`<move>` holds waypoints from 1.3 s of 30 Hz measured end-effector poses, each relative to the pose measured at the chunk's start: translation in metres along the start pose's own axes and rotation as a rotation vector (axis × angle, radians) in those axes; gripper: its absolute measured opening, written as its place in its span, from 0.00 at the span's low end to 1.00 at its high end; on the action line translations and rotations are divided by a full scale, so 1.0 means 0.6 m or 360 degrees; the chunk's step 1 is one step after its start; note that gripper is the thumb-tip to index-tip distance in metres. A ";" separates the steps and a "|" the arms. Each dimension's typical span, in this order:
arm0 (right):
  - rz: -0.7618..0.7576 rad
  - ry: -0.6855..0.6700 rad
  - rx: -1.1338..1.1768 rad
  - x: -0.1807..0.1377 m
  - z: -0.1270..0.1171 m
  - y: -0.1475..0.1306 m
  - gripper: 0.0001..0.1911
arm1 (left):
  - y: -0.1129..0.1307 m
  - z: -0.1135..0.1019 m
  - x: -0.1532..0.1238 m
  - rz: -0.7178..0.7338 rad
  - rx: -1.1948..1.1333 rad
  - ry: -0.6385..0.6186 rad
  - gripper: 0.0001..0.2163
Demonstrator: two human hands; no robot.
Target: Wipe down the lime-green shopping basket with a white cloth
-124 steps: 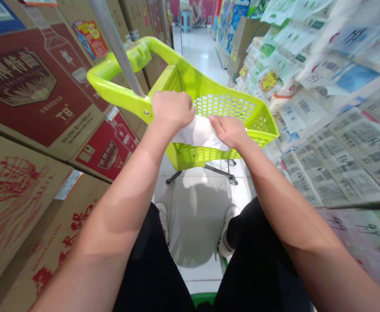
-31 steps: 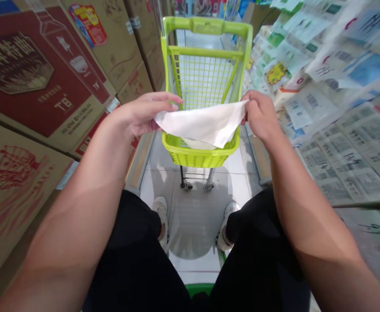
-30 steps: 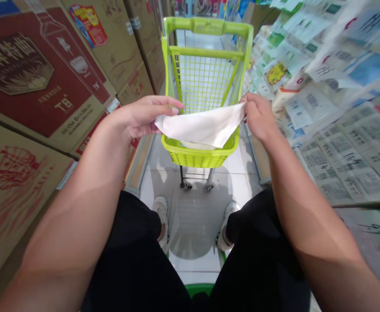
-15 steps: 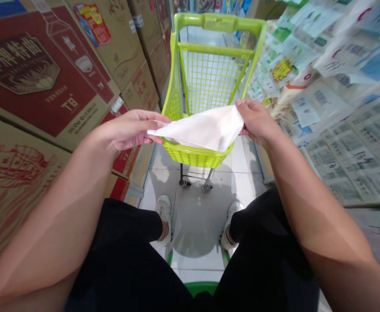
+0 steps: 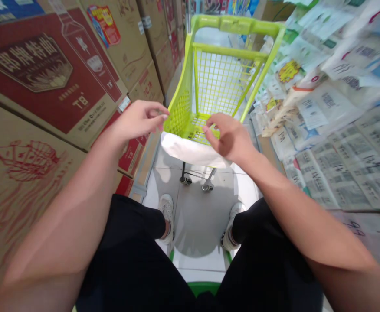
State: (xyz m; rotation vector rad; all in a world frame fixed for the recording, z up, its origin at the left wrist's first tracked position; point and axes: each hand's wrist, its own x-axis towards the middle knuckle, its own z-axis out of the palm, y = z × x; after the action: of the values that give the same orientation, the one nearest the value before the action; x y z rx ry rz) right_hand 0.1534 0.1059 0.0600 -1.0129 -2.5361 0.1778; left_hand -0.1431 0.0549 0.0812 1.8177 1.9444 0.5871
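Note:
A white cloth (image 5: pixel 191 151) lies draped along the near rim of a lime-green shopping cart (image 5: pixel 179 106), its outer side hanging down over the front. My left hand (image 5: pixel 142 119) is just off the cloth's left end, with fingers loosely bent and nothing visible in them. Over the right end of the cloth is my right hand (image 5: pixel 230 138), thumb and forefinger apart in a curve. Its other fingers are partly hidden, and whether it touches the cloth I cannot make out.
Stacked cartons (image 5: pixel 47 73) form a wall on the left. Packaged goods (image 5: pixel 333 125) with handwritten price tags fill the right side. Below the cart are its small wheels (image 5: pixel 207 188) on pale floor tiles (image 5: pixel 196 216). A green seat edge (image 5: pixel 204 288) shows between my legs.
Both hands have let go of the cloth, which was stretched between them and now hangs over the cart's rim. My right hand has moved left and down. The view has shifted slightly.

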 end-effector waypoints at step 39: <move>-0.0125 -0.0757 -0.0247 0.016 0.003 0.107 0.30 | 0.096 0.168 0.143 0.0861 0.0377 0.0127 0.15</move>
State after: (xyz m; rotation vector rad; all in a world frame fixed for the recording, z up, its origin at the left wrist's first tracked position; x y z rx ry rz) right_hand 0.1868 0.1593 0.0447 -1.0227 -3.0557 0.2246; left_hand -0.0442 0.1465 0.0291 2.5332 1.6145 0.6154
